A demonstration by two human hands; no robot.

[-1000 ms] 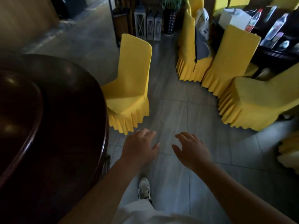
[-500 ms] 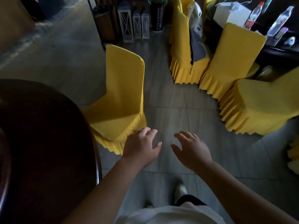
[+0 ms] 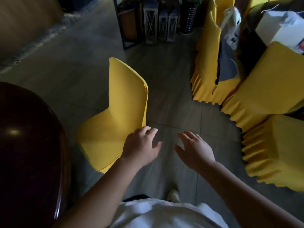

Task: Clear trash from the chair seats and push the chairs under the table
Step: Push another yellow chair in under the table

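Note:
A yellow-covered chair [image 3: 115,116] stands beside the dark round table [image 3: 29,145], its seat facing the table and bare of trash. My left hand [image 3: 141,145] hovers open at the chair's near right corner, fingers spread, just over the seat's edge. My right hand [image 3: 194,148] is open too, over the grey floor to the right of the chair, holding nothing.
Three more yellow-covered chairs [image 3: 256,99] cluster at the right around another dark table with a white box [image 3: 279,28]. A white bag [image 3: 232,30] and a dark cloth lie on the far chair. A metal stand, white lanterns [image 3: 158,25] and a plant pot stand at the back.
I have stepped closer to the chair by the table, so it now lies directly under my left hand. Both hands stay open and keep their pose.

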